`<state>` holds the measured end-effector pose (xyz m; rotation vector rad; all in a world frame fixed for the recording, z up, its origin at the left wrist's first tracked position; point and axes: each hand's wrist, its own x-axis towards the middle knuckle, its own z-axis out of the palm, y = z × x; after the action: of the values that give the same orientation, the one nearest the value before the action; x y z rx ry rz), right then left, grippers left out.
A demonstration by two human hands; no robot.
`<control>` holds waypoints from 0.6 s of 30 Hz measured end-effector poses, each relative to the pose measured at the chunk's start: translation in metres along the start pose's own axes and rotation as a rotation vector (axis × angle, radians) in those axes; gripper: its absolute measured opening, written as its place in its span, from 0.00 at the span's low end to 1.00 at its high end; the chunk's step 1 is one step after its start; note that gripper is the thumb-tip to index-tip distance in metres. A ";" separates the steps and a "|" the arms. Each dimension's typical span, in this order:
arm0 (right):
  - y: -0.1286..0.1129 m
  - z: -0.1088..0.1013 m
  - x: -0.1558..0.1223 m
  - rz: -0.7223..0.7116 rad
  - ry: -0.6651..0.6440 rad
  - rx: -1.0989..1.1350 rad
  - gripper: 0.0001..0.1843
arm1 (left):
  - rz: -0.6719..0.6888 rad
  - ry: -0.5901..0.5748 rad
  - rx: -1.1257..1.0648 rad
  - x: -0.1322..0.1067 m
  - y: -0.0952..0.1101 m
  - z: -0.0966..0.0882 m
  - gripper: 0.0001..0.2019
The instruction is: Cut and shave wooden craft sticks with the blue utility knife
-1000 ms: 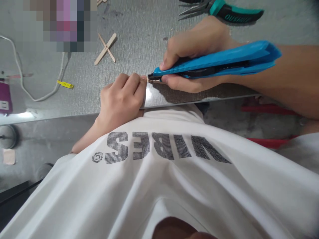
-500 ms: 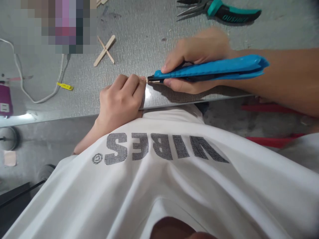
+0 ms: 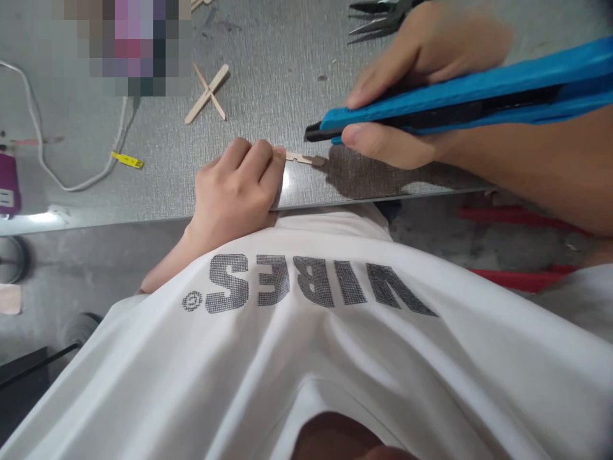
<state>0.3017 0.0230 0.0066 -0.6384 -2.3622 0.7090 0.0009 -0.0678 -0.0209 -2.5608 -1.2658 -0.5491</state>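
Observation:
My left hand (image 3: pixel 242 179) is closed on a flat wooden craft stick (image 3: pixel 306 159) near the table's front edge. The stick's notched right end sticks out past the fingertips, and the rest is hidden under the hand. My right hand (image 3: pixel 407 83) grips a blue utility knife (image 3: pixel 460 92) with a black tip. That tip is raised above and to the right of the stick, apart from it. Beyond my left hand lie two thin wooden pieces forming an X, a wider craft stick (image 3: pixel 220 78) and a narrow pointed sliver (image 3: pixel 218 106).
Pliers (image 3: pixel 378 19) lie at the back, partly covered by my right hand. A white cable (image 3: pixel 71 188) with a yellow tag (image 3: pixel 127 160) curves across the left, near a purple object (image 3: pixel 8 182). The table's front edge runs just before my white shirt (image 3: pixel 287 358).
My right hand has drawn the knife back to the right and lifted it off the stick, baring the stick's notched end. My left hand has stayed in place.

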 end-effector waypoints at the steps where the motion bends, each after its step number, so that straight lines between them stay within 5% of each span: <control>1: -0.004 0.002 0.002 -0.041 0.076 -0.033 0.26 | -0.005 0.010 0.002 0.000 0.000 0.000 0.17; 6: -0.016 0.010 0.010 -0.179 0.142 -0.017 0.19 | -0.038 0.051 -0.115 -0.006 -0.003 0.007 0.18; 11: -0.020 0.017 0.012 -0.027 0.124 -0.083 0.25 | -0.030 0.044 -0.185 -0.010 -0.005 0.011 0.17; 18: -0.020 0.023 0.020 -0.008 0.084 0.064 0.27 | 0.306 0.059 -0.068 0.000 -0.003 -0.010 0.12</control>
<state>0.2672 0.0119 0.0109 -0.6188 -2.2544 0.7368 -0.0034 -0.0696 -0.0121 -2.7006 -0.8255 -0.6044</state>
